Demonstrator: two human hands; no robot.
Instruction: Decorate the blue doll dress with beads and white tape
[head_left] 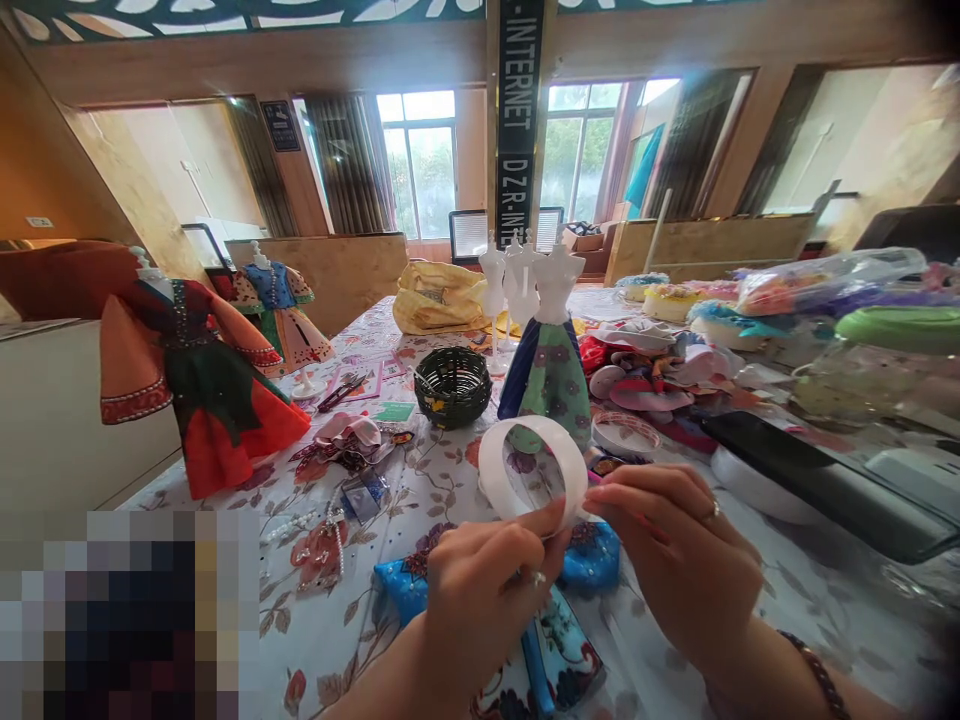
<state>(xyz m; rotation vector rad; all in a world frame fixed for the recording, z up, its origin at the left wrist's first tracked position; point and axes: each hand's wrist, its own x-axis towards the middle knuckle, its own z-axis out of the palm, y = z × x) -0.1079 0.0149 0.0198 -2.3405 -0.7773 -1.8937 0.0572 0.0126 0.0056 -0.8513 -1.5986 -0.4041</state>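
My left hand (487,575) is closed around the lower edge of a wide roll of white tape (496,465), held up above the table. Close to the roll's right side, my right hand (675,545) pinches with thumb and forefinger at what looks like the tape's end; the bit between the fingertips is mostly hidden. Below the hands lies blue patterned fabric (405,590), partly covered by my left hand. Just behind the roll, a white mini dress form (556,280) stands upright in a green and blue skirt (551,370).
A dark woven basket (453,388) sits mid-table, with pliers (341,393) to its left. Dressed mini mannequins (202,370) stand at left. Fabric scraps (652,375) pile up at right, near a black phone-like slab (825,480). Beads and trims (322,540) lie at front left.
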